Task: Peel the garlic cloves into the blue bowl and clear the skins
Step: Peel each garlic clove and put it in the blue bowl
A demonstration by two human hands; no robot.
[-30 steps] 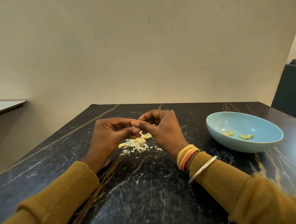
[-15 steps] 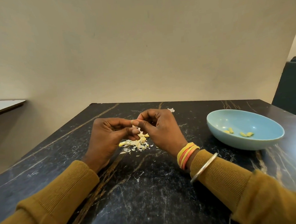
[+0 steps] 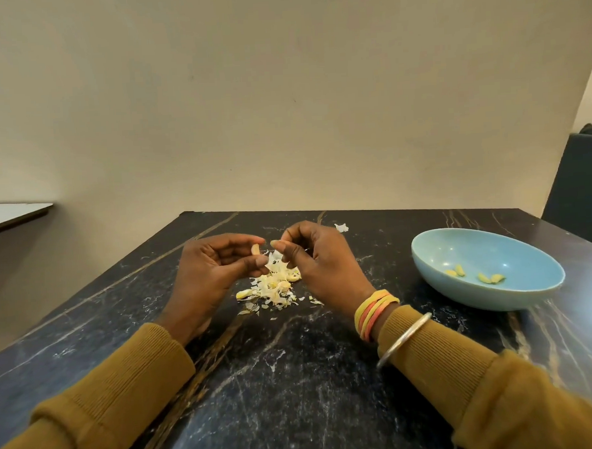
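Note:
My left hand [image 3: 214, 269] pinches a pale garlic clove [image 3: 255, 249] between thumb and forefinger. My right hand [image 3: 319, 261] is a finger's width to its right and pinches a thin strip of white skin [image 3: 275, 258] that hangs down from its fingertips. Below both hands lies a heap of skins and loose cloves [image 3: 274, 289] on the black marble table [image 3: 296, 378]. The blue bowl [image 3: 490, 291] stands to the right and holds several peeled cloves [image 3: 475, 274].
One stray scrap of skin [image 3: 341, 227] lies behind my right hand. A white tabletop [image 3: 9, 215] juts in at the far left and a dark seat back [image 3: 584, 181] stands at the right, beyond the table's edge.
My hands, pressed together on the clove before, have drawn slightly apart. The clove stays in my left hand and a strip of skin has come away in my right.

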